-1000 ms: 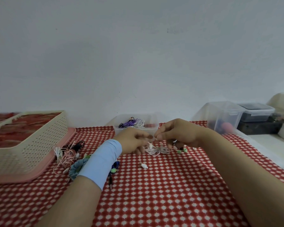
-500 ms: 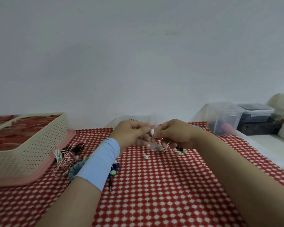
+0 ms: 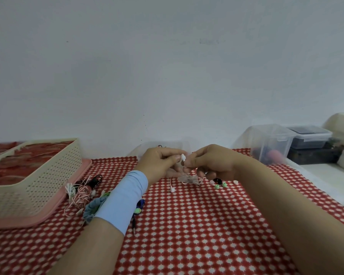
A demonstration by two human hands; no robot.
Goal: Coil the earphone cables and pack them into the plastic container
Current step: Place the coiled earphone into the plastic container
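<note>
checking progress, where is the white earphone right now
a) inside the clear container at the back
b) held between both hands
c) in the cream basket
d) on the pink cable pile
b: the left hand and right hand pinch the white earphone between them, with its cable trailing down toward the cloth.

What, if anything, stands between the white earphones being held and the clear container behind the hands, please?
Nothing visible: the left hand and right hand hold the white earphones just in front of the clear container.
</note>
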